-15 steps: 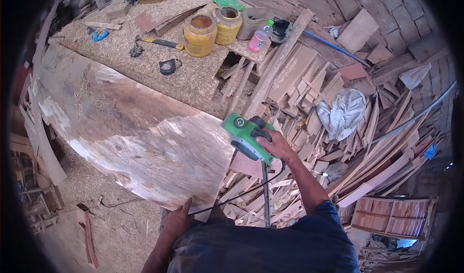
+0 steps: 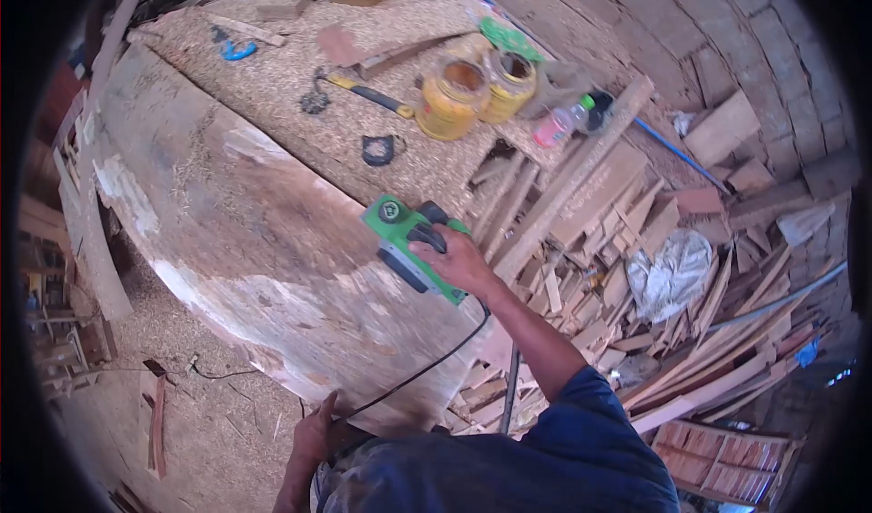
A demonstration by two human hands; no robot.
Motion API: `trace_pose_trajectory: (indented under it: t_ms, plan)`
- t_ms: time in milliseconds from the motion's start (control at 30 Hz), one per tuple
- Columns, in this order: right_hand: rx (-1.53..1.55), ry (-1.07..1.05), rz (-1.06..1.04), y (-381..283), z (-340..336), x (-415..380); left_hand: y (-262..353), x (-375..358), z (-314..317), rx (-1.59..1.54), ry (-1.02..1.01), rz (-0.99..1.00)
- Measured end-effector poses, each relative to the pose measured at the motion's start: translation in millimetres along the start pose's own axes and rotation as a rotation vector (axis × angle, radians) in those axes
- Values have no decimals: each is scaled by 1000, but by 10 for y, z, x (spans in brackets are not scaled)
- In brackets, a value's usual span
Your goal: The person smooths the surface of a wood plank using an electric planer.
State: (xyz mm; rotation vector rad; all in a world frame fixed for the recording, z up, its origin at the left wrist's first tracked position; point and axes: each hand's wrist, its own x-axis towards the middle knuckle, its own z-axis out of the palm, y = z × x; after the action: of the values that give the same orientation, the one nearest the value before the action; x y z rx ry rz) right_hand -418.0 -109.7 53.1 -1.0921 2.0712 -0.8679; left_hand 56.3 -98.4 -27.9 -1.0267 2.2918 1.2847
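My right hand (image 2: 457, 260) is wrapped round the rear handle of a green electric planer (image 2: 397, 231). The planer rests on a large wooden slab (image 2: 272, 281) with a curved edge, whose surface is part rough brown and part pale and planed. From the planer's back a black power cord (image 2: 413, 378) curves down across the slab's near end to my left hand (image 2: 314, 433). That hand is closed round the cord beside the slab's near edge, with one finger pointing up; its grip is partly hidden.
Beyond the slab, a shavings-covered surface holds two yellow jars (image 2: 451, 104), a pink-labelled bottle (image 2: 561, 122), a yellow-and-black handled tool (image 2: 371, 93) and a black tape measure (image 2: 378, 149). Wood offcuts (image 2: 590, 304) and a plastic bag (image 2: 670, 275) are piled at right.
The planer and my right hand have moved left, from the slab's right edge further onto its surface. My left hand has shifted slightly left and down. The view has turned a little.
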Motion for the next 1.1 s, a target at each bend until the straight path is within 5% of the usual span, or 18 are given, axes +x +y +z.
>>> trace_pose_trajectory:
  t_ms: [133, 467, 667, 967, 1100]
  plan:
    - [-17, 68, -172, -484, 584, 965, -190, -13, -106, -15, 100, -64]
    - [51, -130, -79, -1592, 1193, 2272, -69, 110, -285, -120, 183, -218]
    - [39, -129, -71, -752, 645, 1087, -47, 37, -99, -12, 315, -82]
    - [-176, 33, 99, 1105, -721, -1951, 713, 166, 319, 7, -47, 207]
    - [-108, -52, 293, 1378, -971, -2431, 964, 209, 479, -48, -170, 225]
